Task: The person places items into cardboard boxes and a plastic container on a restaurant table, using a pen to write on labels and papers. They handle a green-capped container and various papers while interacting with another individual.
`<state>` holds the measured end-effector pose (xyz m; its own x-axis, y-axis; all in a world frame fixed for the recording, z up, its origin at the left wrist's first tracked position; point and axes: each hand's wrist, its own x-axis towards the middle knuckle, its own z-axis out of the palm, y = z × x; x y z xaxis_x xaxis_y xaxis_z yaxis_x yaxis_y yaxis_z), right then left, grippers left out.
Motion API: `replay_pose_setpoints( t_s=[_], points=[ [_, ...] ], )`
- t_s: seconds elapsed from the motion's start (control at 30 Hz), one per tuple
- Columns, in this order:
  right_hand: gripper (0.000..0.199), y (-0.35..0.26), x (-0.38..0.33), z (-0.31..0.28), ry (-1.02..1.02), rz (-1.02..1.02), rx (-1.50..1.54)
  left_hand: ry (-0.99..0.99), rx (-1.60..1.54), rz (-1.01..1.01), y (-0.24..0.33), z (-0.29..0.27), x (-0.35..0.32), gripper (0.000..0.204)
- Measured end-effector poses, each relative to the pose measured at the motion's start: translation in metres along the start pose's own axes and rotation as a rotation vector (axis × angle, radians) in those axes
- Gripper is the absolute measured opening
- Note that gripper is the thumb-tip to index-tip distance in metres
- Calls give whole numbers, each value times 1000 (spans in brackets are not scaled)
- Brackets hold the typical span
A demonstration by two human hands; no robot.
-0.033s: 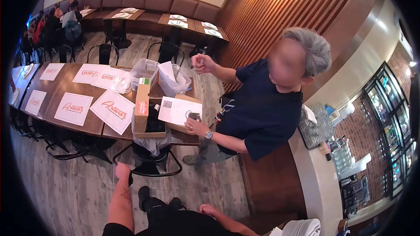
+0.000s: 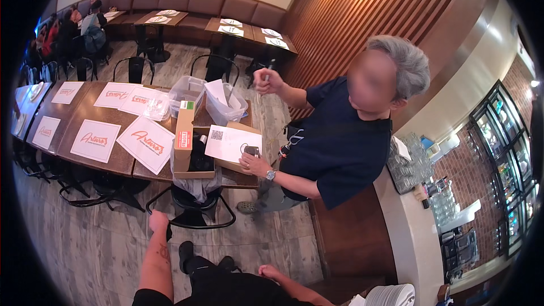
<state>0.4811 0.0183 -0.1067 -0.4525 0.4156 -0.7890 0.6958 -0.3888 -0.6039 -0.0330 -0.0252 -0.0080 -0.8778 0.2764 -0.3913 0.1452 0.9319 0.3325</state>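
My left hand [image 2: 159, 221] reaches down to the curved black metal backrest of a chair [image 2: 195, 225] tucked under the wooden table [image 2: 107, 158], and its fingers close over the rail. My right hand [image 2: 271, 272] rests low on my dark trousers with nothing in it; its fingers are too small to read. Across the table corner stands a person in a dark blue shirt [image 2: 334, 147]. One of that person's hands lies on a white sheet [image 2: 229, 143] on top of an open cardboard box [image 2: 187, 141]. The other hand [image 2: 267, 81] is raised and holds a thin dark stick.
Printed paper placemats [image 2: 146, 143] cover the table, and two clear plastic tubs [image 2: 224, 102] stand behind the box. More black chairs and set tables line a brown bench at the back, where several people sit at far left. A counter with stacked glasses [image 2: 408, 164] runs along the right.
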Motion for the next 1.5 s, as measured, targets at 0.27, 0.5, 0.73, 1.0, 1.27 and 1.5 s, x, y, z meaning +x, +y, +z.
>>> replay_pose_setpoints(
  t_s=[0.27, 0.5, 0.73, 1.0, 1.27, 1.5],
  points=[
    [20, 4, 2, 4, 73, 44, 138, -1, 26, -14, 3, 4, 2, 31],
    [19, 4, -8, 4, 41, 22, 33, 4, 12, -7, 4, 2, 1, 29],
    [18, 16, 0, -1, 38, 22, 140, 13, 34, 17, 0, 8, 6, 29],
    [17, 12, 2, 6, 20, -87, 29, 9, 35, -18, 2, 4, 2, 29],
    [17, 1, -3, 9, 43, 23, 104, -12, 10, -33, 6, -3, -4, 29],
    [18, 4, -4, 8, 66, 12, 82, -24, 27, -15, 1, 3, 3, 30]
  ],
)
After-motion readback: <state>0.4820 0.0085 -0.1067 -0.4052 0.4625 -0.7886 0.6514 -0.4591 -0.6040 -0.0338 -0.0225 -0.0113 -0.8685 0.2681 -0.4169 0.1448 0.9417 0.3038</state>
